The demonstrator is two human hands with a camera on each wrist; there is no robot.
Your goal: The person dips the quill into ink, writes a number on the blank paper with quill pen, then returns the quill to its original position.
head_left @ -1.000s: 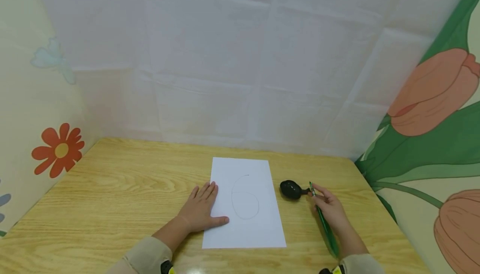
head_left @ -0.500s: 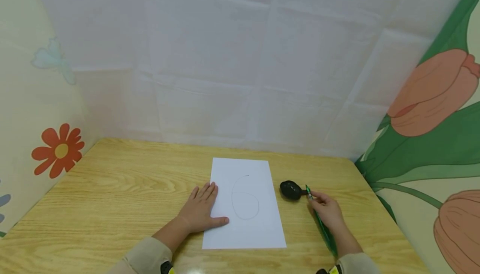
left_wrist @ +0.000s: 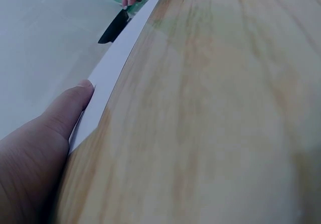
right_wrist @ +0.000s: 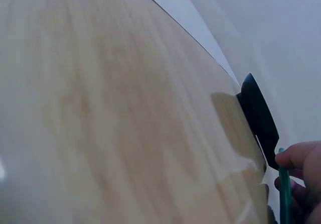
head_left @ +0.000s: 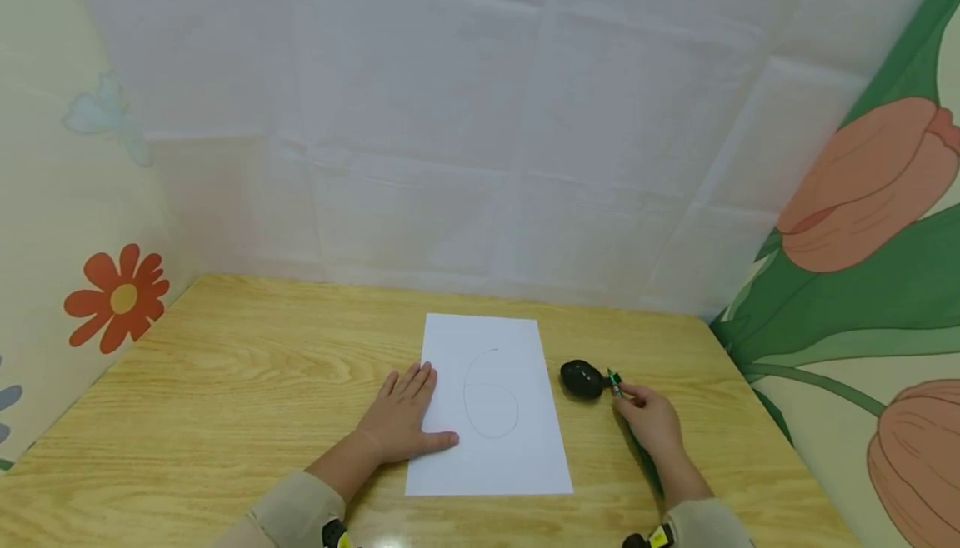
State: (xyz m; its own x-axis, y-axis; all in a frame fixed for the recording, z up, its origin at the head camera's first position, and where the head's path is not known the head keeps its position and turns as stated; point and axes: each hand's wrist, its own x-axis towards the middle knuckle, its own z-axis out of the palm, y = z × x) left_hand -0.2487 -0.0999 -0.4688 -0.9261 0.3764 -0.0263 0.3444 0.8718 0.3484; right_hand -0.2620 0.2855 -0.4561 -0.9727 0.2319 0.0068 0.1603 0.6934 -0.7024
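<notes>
My left hand (head_left: 401,425) lies flat with fingers straight on the left edge of a white sheet of paper (head_left: 517,469), thumb stretched onto it. A thin curved line like a 6 (head_left: 491,435) is drawn on the sheet. Right of the paper, my right hand (head_left: 654,427) pinches a slim green pen (right_wrist: 284,194) between thumb and fingers. The pen's upper tip stands by the short stem of a glossy black rounded object (head_left: 581,380), whose kind I cannot tell. Whether pen or fingers touch that stem is unclear. My right hand covers much of the pen.
A wood-grain table (head_left: 285,365) carries everything. Behind it hangs a creased white cloth (head_left: 450,132). Side panels bear a red flower (head_left: 123,298) on the left and large tulips (head_left: 862,190) on the right.
My right hand has moved slightly left and nearer to me with the green pen, bringing its tip over the black object's stem. Left hand and paper have stayed put.
</notes>
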